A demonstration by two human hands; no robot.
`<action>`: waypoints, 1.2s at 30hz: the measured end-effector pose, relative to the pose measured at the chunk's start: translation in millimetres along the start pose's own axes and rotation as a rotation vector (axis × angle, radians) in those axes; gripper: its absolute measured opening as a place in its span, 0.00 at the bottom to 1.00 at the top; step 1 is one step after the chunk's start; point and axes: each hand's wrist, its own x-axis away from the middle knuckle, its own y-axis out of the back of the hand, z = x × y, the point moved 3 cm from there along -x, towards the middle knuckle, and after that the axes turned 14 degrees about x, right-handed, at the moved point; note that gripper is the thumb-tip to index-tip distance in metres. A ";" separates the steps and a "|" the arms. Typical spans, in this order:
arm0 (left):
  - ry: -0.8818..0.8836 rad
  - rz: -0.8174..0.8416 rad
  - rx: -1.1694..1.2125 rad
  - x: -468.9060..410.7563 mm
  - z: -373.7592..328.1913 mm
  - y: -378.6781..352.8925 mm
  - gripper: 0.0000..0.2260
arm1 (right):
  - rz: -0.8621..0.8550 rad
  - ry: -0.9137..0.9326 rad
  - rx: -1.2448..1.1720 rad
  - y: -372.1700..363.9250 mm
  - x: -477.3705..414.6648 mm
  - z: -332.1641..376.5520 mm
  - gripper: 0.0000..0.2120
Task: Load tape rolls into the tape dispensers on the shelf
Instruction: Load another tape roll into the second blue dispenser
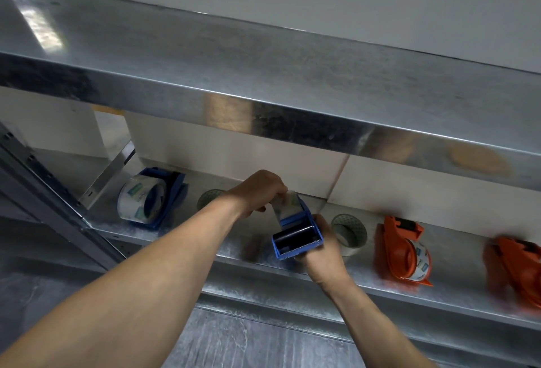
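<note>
Centre frame: right hand [322, 253] grips the blue dispenser [292, 217], left hand [257, 192] pinches the tape end [288, 203]; best drawn flat and untwisted over the roller [292, 236].

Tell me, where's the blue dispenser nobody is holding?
The blue dispenser lies far left on the lower shelf in the head view, beside a loose tape roll.
</note>
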 end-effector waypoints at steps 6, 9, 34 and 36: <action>-0.040 -0.008 -0.020 -0.1 6.3 3.2 0.08 | -0.004 0.005 -0.009 0.5 1.6 -2.9 0.16; -0.093 -0.016 0.009 0.8 9.4 5.9 0.05 | -0.012 0.007 -0.030 0.7 0.9 -2.6 0.16; -0.186 -0.109 0.121 1.6 22.8 0.8 0.06 | -0.016 -0.028 -0.154 8.1 5.8 0.4 0.19; -0.186 -0.128 0.130 1.8 23.3 0.6 0.06 | -0.016 -0.026 -0.133 8.2 6.2 -0.3 0.20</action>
